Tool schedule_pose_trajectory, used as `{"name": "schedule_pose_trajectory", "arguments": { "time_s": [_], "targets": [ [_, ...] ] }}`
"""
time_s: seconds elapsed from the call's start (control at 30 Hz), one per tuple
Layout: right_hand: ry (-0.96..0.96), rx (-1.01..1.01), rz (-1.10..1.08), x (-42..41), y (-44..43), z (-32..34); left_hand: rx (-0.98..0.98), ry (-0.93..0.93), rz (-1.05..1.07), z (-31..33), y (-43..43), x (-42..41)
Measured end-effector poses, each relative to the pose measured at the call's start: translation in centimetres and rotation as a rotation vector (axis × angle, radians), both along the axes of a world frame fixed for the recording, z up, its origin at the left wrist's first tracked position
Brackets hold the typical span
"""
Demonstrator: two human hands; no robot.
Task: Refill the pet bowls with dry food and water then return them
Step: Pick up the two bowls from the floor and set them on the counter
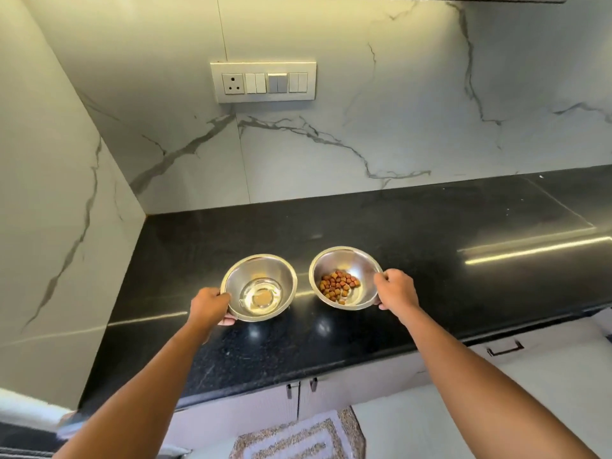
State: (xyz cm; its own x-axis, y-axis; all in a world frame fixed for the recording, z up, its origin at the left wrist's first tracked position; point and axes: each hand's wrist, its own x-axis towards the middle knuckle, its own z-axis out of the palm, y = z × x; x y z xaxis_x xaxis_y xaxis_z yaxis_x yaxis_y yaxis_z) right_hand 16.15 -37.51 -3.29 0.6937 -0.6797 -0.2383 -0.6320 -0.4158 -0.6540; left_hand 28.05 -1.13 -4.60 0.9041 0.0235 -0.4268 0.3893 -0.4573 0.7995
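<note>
Nearest the camera, at 6 o'clock, a patterned floor mat lies below pale cabinet doors, and both forearms reach forward over the front edge of the black surface.

The left hand holds the near-left rim of the water bowl, at about 8 o'clock on that bowl: its grip is closed on the rim, thumb on top and fingertips showing underneath. The right hand does the same on the food bowl, pinching the rim at about 3 o'clock, with a fingertip visible below the edge. Whether the bowls rest on the surface or are just lifted off it I cannot tell.

Both are steel bowls, side by side and just apart, the water bowl at 9 o'clock of the food bowl. The water bowl holds a shallow pool of clear water in its bottom. The food bowl holds a small heap of brown kibble that covers only part of its floor.

Judging by the contents, both refills look done, though the portions are small. What appears left is the return: carrying the bowls to their place, which is not in view. The water calls for a level carry.

Farther back, at 12 o'clock, a switch panel sits on the marble wall.
</note>
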Motion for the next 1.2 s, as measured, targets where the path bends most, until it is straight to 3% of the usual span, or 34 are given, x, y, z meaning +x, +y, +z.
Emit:
{"name": "schedule_pose_trajectory", "arguments": {
  "time_s": [0.33,1.2],
  "targets": [
    [0.036,0.025,0.184,4.0,-4.0,-1.4,0.022,0.032,0.222,0.0,-3.8,-2.6],
    [0.043,0.125,0.197,5.3,-4.0,-3.3,0.018,0.065,0.293,-0.7,-4.8,-1.9]
  ]
}}
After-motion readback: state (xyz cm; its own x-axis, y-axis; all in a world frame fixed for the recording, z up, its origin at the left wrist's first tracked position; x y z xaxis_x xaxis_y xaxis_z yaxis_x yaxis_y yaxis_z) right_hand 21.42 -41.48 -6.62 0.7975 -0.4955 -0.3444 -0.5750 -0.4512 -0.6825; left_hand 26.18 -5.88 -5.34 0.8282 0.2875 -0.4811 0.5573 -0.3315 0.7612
